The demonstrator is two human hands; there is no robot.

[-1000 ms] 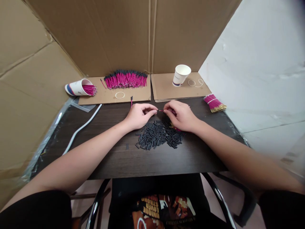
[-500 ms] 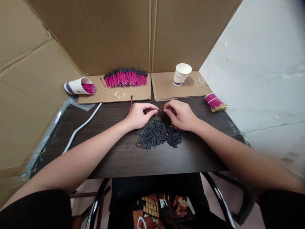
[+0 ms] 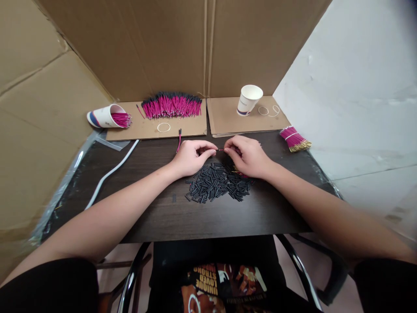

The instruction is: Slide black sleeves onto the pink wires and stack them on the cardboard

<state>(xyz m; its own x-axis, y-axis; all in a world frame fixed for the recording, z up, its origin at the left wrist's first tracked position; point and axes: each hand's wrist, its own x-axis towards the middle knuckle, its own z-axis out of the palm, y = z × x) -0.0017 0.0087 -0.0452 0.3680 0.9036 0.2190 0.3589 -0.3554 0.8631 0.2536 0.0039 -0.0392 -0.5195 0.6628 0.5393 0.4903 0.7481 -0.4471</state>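
Frame centre: right hand [image 3: 250, 157] pinched magenta wire [image 3: 222, 150], probably light, bendy, best gripped near its tip; left hand [image 3: 190, 159] pinched black sleeve [image 3: 217, 150].

Dark wood-grain table [image 3: 195, 221] below brown cardboard panels [image 3: 163, 48], pale wall [image 3: 365, 95] rightward.

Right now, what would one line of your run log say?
left hand: pinching thin wire | right hand: pinching same wire | black tube pile: on table | white cup: upright, farther back
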